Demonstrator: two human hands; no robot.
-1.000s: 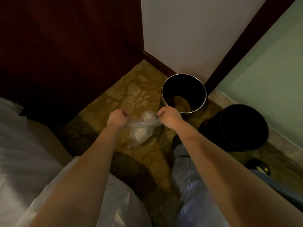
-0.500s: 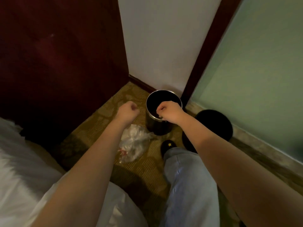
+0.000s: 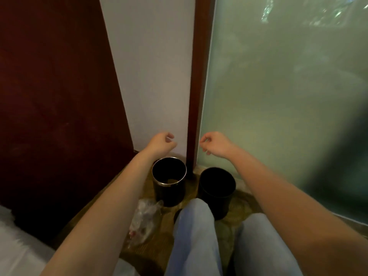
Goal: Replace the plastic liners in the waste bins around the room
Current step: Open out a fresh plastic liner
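Two empty round bins stand on the patterned carpet in the corner: a black one with a chrome rim [image 3: 169, 196] on the left and a plain black one [image 3: 216, 204] to its right. Neither shows a liner. A crumpled clear plastic bag [image 3: 144, 220] lies on the floor in front of the chrome-rimmed bin, with something red inside. My left hand [image 3: 161, 143] and right hand [image 3: 216, 144] are raised well above the bins, fingers curled in, with nothing visible in either.
A dark red wooden panel [image 3: 55, 96] stands on the left, and a frosted glass wall [image 3: 278, 96] with a dark wooden post [image 3: 196, 96] on the right. White bedding [image 3: 18, 246] fills the lower left. My legs in jeans [image 3: 195, 236] are just in front of the bins.
Both hands let go of the clear plastic bag, which now lies on the carpet, and rose away from the bins. The view has tilted upward.
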